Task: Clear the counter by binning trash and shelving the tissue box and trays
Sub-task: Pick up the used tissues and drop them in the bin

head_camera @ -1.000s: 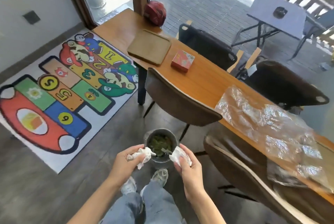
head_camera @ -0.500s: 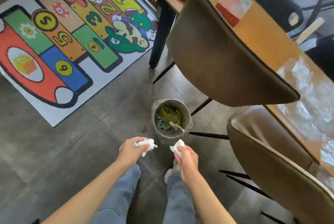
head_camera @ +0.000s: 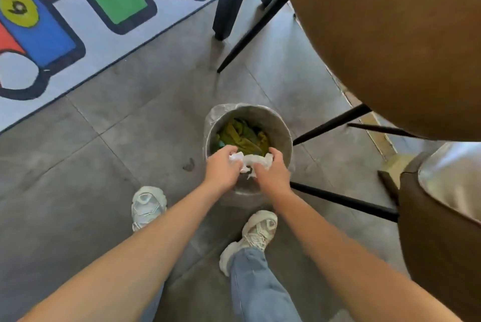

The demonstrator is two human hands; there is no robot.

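Two crumpled tissues now sit directly over the bin, where half a second ago they were held short of its rim. Left of the scene lies the play mat (head_camera: 65, 22) on grey tile. The left hand (head_camera: 221, 168) pinches one white wad (head_camera: 235, 158); beside it, touching, the right hand (head_camera: 270, 172) grips the other wad (head_camera: 257, 159). Both hover above the near rim of the bin (head_camera: 282, 126), which already holds green scraps. Letting go looks like the next move, binning this trash. Chair backs stand at right.
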